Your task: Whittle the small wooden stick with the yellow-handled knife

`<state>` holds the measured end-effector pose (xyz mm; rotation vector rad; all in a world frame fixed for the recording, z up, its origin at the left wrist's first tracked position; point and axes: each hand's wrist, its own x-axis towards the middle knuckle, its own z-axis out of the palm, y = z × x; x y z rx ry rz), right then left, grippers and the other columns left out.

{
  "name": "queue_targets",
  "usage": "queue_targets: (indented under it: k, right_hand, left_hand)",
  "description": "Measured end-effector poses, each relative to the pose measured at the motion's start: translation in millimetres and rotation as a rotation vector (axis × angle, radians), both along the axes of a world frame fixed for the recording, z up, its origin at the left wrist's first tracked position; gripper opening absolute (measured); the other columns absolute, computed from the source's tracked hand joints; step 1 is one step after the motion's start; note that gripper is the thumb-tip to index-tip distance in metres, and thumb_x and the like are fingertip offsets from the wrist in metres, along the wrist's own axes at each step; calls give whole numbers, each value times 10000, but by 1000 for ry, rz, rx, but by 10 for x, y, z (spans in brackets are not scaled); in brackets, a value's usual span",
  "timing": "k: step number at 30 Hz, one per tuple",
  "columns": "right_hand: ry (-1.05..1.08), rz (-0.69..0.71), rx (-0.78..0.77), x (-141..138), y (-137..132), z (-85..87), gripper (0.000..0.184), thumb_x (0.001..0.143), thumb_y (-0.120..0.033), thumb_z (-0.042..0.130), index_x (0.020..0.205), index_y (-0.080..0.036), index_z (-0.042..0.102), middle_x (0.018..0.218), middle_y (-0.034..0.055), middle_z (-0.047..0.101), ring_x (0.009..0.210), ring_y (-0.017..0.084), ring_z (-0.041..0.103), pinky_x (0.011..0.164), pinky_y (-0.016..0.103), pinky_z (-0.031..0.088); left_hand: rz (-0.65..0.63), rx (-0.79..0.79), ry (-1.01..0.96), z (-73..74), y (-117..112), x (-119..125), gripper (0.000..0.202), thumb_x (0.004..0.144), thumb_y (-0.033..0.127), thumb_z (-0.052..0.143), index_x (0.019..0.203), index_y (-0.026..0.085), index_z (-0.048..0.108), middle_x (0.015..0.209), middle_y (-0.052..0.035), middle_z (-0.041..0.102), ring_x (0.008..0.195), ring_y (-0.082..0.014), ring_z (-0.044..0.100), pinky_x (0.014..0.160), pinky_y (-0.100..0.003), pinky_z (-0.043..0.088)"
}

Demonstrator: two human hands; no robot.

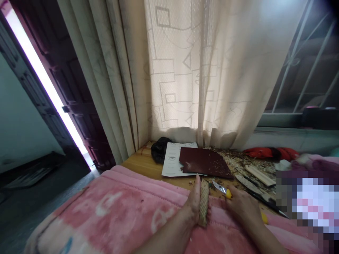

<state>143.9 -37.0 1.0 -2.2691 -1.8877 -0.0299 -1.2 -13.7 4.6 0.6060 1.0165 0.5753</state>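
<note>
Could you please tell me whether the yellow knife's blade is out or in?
Out: the bare blade projects from the yellow knife in the right hand.

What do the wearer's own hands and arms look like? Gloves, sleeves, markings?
Two bare human hands, left and right, no gloves. Left forearm and right forearm show no sleeves, watch, bracelet, cables or obvious markings. Can't tell about rings.

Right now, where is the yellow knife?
In the head view, the yellow knife is low and right of centre, in the right hand's grip, its blade below the brown board and right of the patterned piece.
</note>
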Motion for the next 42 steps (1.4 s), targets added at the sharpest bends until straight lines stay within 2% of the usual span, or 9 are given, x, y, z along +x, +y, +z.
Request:
queue_targets:
  k: [16,20,23,25,27,35,38,42]
  right_hand:
    - [33,0,-8,3,7,-23,193,674,-316,372,750,-239,532,691,40,595,666,192,534,536,265,285]
    - [40,6,-11,8,11,-27,168,664,-299,378,729,-243,523,686,33,598,667,201,537,530,268,277]
    - [33,16,6,10,7,-30,153,661,-284,385,725,-238,516,690,33,601,675,200,538,539,268,276]
    - [28,22,18,9,3,-31,149,666,-291,388,725,-233,512,681,33,601,670,198,538,543,268,275]
    - [33,21,14,8,1,-30,159,677,-316,386,721,-229,512,677,35,601,666,198,538,541,267,273]
    - [34,96,-20,-9,6,-20,168,682,-326,410,744,-221,526,721,47,610,711,195,540,563,261,279]
    - [17,145,-18,-23,2,-29,160,692,-312,398,722,-224,527,720,41,613,699,197,542,558,261,272]
    - [21,168,-21,-40,-3,-44,182,689,-281,394,786,-242,543,746,37,616,697,196,541,547,255,266]
  left_hand:
    - [38,18,-23,2,-18,-10,748,454,812,96,643,178,445,385,0,440,288,-119,383,286,-224,293]
    - [45,38,-39,2,-23,-17,717,491,793,147,743,194,449,400,11,453,296,-119,394,286,-214,301]
    - [1,74,-21,-17,-33,-24,574,557,704,321,776,185,434,405,26,448,295,-105,389,284,-195,297]
    - [-17,197,-9,-31,-48,-29,443,573,555,485,811,189,411,410,49,441,292,-89,382,290,-178,295]
    - [-23,330,-4,-36,-66,-30,383,572,416,566,837,196,398,416,69,434,291,-71,377,305,-163,298]
    - [-54,457,19,7,-111,-35,279,581,289,585,793,163,456,420,69,412,284,-49,360,291,-155,286]
    - [-67,447,25,31,-114,-36,290,551,265,615,783,161,476,401,76,395,273,-45,341,279,-154,277]
    - [-70,425,37,48,-115,-33,287,540,257,624,775,169,486,388,81,391,269,-49,329,268,-160,278]
